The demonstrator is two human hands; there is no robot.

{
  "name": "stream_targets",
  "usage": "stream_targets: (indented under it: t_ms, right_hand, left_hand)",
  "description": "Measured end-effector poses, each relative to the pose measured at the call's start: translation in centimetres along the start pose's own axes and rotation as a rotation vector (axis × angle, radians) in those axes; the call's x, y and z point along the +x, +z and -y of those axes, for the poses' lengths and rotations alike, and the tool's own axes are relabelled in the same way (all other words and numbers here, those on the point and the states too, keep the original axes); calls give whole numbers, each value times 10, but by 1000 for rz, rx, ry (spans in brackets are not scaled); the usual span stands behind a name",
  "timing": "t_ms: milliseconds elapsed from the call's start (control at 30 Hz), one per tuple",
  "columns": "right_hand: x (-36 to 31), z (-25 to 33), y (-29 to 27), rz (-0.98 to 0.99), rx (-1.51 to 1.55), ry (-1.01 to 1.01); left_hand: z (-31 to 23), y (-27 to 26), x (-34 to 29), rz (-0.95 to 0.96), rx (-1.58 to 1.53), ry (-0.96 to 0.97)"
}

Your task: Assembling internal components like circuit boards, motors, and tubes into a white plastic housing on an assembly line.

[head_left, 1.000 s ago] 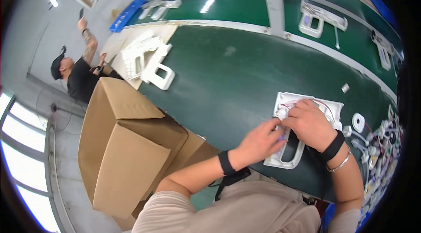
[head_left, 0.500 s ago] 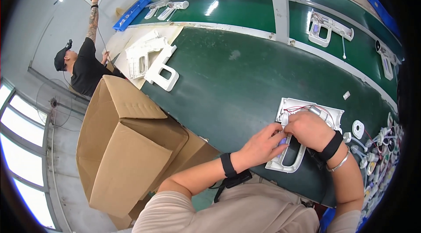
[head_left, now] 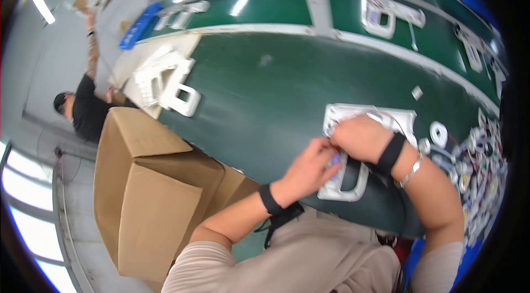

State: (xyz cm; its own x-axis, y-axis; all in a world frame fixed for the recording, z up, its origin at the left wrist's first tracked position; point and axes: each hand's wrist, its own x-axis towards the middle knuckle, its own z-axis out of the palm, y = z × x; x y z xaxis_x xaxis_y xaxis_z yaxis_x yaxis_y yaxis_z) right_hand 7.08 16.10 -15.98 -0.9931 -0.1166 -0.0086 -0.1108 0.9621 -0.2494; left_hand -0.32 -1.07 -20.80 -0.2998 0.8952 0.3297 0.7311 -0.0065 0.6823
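Observation:
A white plastic handle-shaped housing half (head_left: 348, 196) lies on the green bench in front of me, its inner side up. Wires and a purple part (head_left: 335, 161) show inside it. My right hand (head_left: 361, 137) reaches over the upper part of the housing, fingers curled down and pinched together. Against its fingertips, my left hand (head_left: 310, 169) has its fingers closed at the housing's left edge, beside the purple part. Whatever the fingertips hold is hidden and blurred.
Several small wired parts (head_left: 475, 166) are heaped at the right, near a round white piece (head_left: 439, 134). White housings (head_left: 182, 100) lie at the far left. A cardboard box (head_left: 160, 210) stands left of me. Another person (head_left: 91, 108) reaches up beyond it.
The whole view has shifted, so the bench and housing appear further left and higher. My right hand covers more of the housing's upper part. Both hands stay together at the housing.

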Motion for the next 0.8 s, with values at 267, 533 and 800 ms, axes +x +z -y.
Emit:
stream_targets:
  t_ms: [267, 533, 800]
  right_hand:
    - [0, -20, 10, -145, 159, -18]
    - [-10, -14, 12, -72, 56, 4]
    - [-11, -14, 14, -70, 27, -11]
  left_hand:
    - [3, -8, 5, 46, 95, -35]
    - [0, -5, -1, 137, 164, -46]
    - [-3, -14, 9, 181, 306, 99]
